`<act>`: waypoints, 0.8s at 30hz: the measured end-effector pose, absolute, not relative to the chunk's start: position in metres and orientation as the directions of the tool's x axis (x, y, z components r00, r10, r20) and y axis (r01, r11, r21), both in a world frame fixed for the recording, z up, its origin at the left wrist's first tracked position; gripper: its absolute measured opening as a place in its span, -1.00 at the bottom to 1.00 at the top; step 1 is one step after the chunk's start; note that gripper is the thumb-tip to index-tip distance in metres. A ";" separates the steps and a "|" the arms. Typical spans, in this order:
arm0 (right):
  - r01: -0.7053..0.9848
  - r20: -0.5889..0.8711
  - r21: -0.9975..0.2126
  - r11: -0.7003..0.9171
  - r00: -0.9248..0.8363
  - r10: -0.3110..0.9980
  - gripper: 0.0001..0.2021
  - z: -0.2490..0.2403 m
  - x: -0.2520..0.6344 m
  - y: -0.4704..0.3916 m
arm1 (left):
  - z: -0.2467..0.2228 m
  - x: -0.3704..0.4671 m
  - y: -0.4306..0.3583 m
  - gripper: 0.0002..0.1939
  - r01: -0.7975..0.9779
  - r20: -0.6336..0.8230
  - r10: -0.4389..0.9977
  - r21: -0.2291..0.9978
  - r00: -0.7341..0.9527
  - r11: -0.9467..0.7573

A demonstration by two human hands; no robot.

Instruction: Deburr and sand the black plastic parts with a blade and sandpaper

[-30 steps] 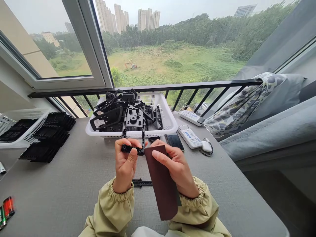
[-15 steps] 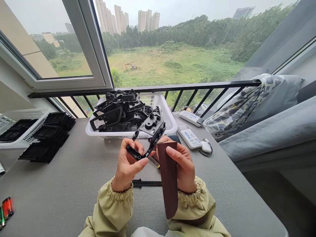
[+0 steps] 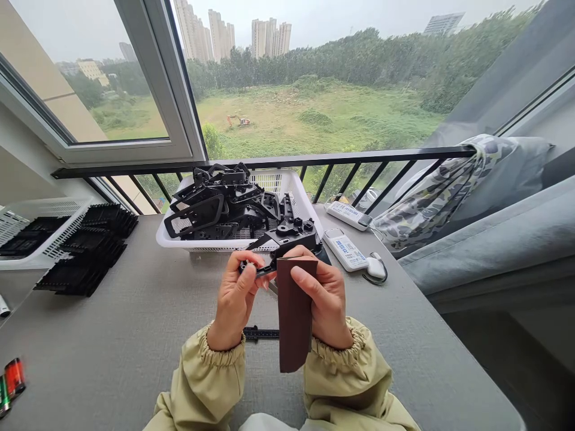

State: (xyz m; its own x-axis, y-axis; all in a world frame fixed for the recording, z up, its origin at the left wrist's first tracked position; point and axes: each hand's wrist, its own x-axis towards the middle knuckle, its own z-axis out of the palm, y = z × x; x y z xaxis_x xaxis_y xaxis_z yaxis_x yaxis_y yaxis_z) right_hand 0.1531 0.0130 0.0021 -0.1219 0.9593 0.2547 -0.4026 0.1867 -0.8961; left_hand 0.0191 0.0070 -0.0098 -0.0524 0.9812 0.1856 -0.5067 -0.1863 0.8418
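In my left hand [image 3: 236, 296], thumb and fingers pinch the near end of a black plastic frame part [image 3: 287, 238], which points away from me toward the basket. My right hand [image 3: 330, 299] is closed on a folded dark brown sheet of sandpaper [image 3: 294, 317], thumb on its near face. The sheet hangs down upright and hides some of the part's near right side. Where exactly the sheet's far side meets the part cannot be seen. Below my hands a black caliper [image 3: 260, 333] lies on the table, partly behind the sheet.
A white basket [image 3: 206, 244] heaped with black plastic parts [image 3: 224, 197] stands at the window railing. Stacked black parts [image 3: 92, 245] and another white basket [image 3: 67, 239] are at left. Two white devices [image 3: 345, 250] lie at right. Batteries [image 3: 14, 377] sit at the left edge.
The black frame part has tilted flatter and turned, its far end swinging right. My right hand and the sandpaper have shifted left, closer to my left hand.
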 end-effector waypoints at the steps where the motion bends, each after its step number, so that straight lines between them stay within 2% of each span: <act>1: -0.390 0.263 -0.899 0.197 -0.125 0.957 -0.80 0.003 0.153 0.013 | -0.010 0.019 0.007 -0.79 -0.484 0.195 0.979 0.851 -0.064 -0.201; 8: -0.245 0.264 -0.945 0.217 -0.182 0.947 -0.78 0.005 0.155 0.010 | -0.010 0.022 0.009 -0.67 -0.454 0.158 0.977 0.866 -0.145 -0.207; 12: -0.120 0.328 -0.944 0.309 -0.205 0.922 -0.79 0.008 0.155 0.012 | -0.016 0.020 0.009 -0.57 -0.416 0.207 0.965 0.872 -0.161 -0.257; 17: 0.026 0.439 -0.885 0.464 -0.282 0.853 -0.86 0.012 0.154 0.013 | -0.022 0.017 0.007 -0.52 -0.324 0.288 0.942 0.887 -0.172 -0.330; 24: 0.095 0.534 -0.802 0.590 -0.327 0.780 -0.87 0.009 0.154 0.012 | -0.022 0.016 0.006 -0.51 -0.270 0.305 0.937 0.900 -0.171 -0.343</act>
State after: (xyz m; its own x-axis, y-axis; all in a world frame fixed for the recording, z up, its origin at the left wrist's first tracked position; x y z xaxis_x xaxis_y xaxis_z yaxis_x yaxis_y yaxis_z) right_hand 0.1544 0.0122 0.0089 -0.3270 0.7795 0.5342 0.0951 0.5896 -0.8021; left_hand 0.0159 0.0059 -0.0223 -0.1714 0.9367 0.3051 -0.2704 -0.3426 0.8997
